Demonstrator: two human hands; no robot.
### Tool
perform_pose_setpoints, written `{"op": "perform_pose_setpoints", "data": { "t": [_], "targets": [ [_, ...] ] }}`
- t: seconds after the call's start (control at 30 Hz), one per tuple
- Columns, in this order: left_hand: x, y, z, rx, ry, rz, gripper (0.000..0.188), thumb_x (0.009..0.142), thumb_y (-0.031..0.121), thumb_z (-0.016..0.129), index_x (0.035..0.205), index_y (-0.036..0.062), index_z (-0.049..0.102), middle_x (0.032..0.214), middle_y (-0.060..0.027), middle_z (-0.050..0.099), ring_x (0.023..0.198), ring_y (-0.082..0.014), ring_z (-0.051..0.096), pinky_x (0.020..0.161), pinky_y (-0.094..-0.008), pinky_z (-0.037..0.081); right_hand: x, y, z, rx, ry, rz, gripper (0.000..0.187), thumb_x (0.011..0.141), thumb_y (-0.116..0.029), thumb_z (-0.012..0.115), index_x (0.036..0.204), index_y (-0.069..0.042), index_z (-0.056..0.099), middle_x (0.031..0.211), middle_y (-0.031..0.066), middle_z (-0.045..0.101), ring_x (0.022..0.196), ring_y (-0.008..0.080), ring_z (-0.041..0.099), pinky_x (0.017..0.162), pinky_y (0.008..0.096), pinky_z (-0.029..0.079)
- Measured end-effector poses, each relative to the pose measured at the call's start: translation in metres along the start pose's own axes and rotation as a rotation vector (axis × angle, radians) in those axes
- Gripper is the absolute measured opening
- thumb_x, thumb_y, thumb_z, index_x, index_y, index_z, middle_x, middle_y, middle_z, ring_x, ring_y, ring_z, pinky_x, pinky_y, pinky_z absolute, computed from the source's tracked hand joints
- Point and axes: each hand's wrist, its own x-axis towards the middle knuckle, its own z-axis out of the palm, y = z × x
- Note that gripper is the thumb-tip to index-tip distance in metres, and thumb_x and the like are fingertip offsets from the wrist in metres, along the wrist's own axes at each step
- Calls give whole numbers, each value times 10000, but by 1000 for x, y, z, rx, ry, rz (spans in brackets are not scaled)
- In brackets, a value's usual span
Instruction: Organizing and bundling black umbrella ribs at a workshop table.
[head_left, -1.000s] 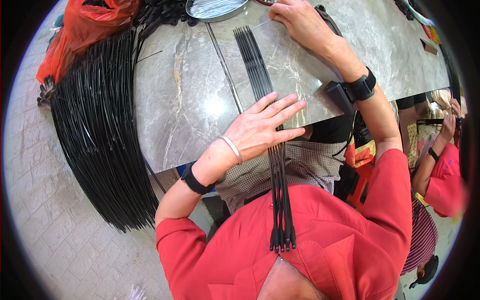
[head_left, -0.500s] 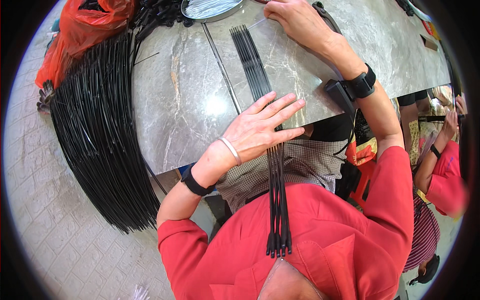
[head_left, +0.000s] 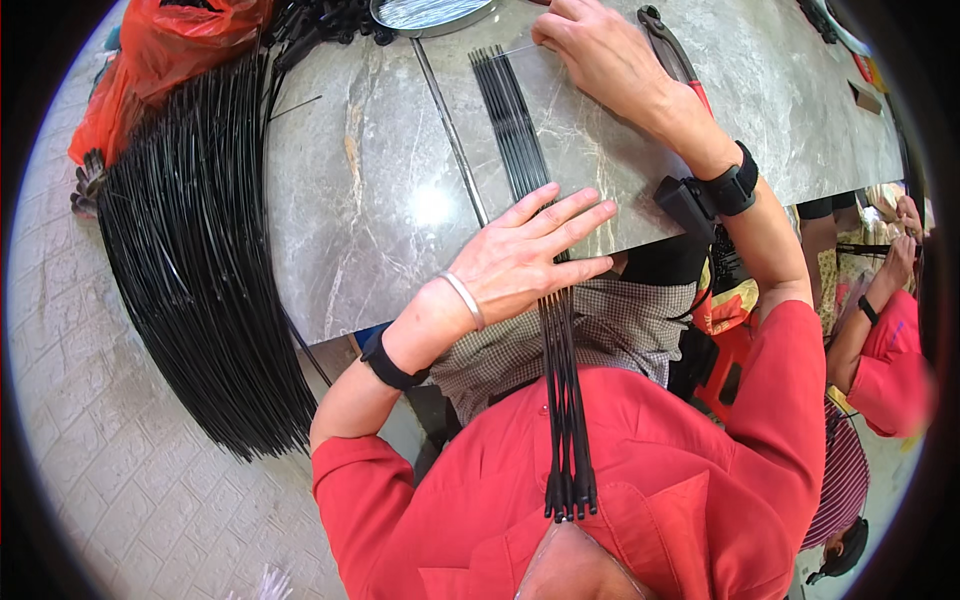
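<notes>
Shirt (head_left: 640, 470): red, soft cloth, collar at the bottom edge; the ties' heads hang down onto it
Ties (head_left: 560, 350): black plastic cable ties, thin, smooth and straight, square heads bunched at the near end; about eight in a flat row, exact count unclear; they run from the chest up across the table edge to the far hand
Left hand (head_left: 530, 255): flat and open, five fingers spread, palm pressing the ties down at the table edge; nothing clenched
Bangle (head_left: 465, 300): one thin silver metal ring on the left wrist, a black band just below it
Table (head_left: 370, 220): grey marble-look slabs, glossy, veined, two slabs with a straight seam between
Bundle (head_left: 200, 270): a great many loose black ties, too many to count, fanning off the table's left edge over the pale tiled floor
Right hand (head_left: 590, 45): fingers curled down at the far tips of the ties, pinching or pressing them, which one cannot be told; one black watch on the wrist
Pliers (head_left: 670, 50): one pair, dark metal, red grip, lying beside the right hand
Bag (head_left: 160, 50): one, orange, crinkled plastic, far left corner
Dish (head_left: 430, 12): one round metal rim, far edge
</notes>
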Motion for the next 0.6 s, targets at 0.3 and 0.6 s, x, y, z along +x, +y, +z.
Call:
{"op": "perform_pose_setpoints", "data": {
  "t": [0.3,0.6],
  "targets": [
    [-2,-1,3,13,14,10,459,812,215,637,1259,296,572,1517,-70,332,1387,-245,337,1114,-437,302,-7,0,9,-11,-21,110,126,885,-121,533,935,-35,611,925,114,595,942,302,580,783,407,474],
    [-3,-1,3,-21,29,6,451,813,208,637,1252,291,576,1517,-70,332,1392,-247,329,1121,-435,294,-2,-12,5,-252,-77,78,147,842,-56,518,960,-54,605,934,110,589,938,300,597,762,407,509]
  ]
}}
